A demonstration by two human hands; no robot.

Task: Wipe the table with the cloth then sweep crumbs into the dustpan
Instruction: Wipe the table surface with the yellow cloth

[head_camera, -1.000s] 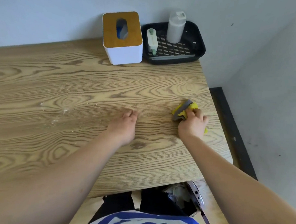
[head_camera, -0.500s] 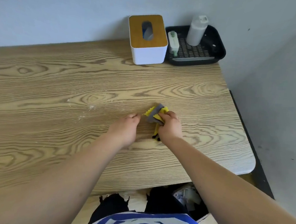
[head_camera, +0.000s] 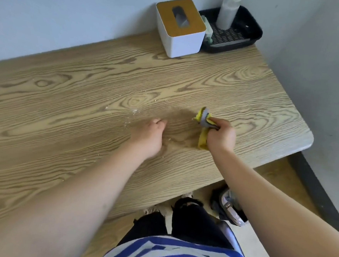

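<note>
Right arm enters from the lower right of the frame, extended up and left across the worktop [head_camera: 247, 97]. Right hand [head_camera: 221, 136] sits right of centre, knuckles up, wrist just inside the near edge. Its fingers [head_camera: 223, 125] are curled tight into a fist around the cloth [head_camera: 204, 120].

Left arm enters from the lower left, running diagonally to frame centre. Left hand [head_camera: 151, 136] lies palm down on the wood, fingers bent at the tips and holding nothing; whether the fingertips press the surface I cannot tell.

Cloth: bunched, yellow with a grey band. One wad sticks out above and left of the right fist; a yellow tail hangs out below the fist and touches the worktop. The two hands are apart, a strip of bare wood between them.

Crumbs [head_camera: 134, 111]: small pale specks scattered on the wood, thickest just above and left of the left hand, a few more below it near the forearm.

Worktop: light wood grain, rounded corner at right.

Upper centre, against the wall: white tissue box [head_camera: 181, 38] with a wooden lid. Just right of it, a black tray [head_camera: 253, 32] carrying a pale bottle [head_camera: 226, 14].

Bottom of frame: blue and white striped shirt, dark trousers.
</note>
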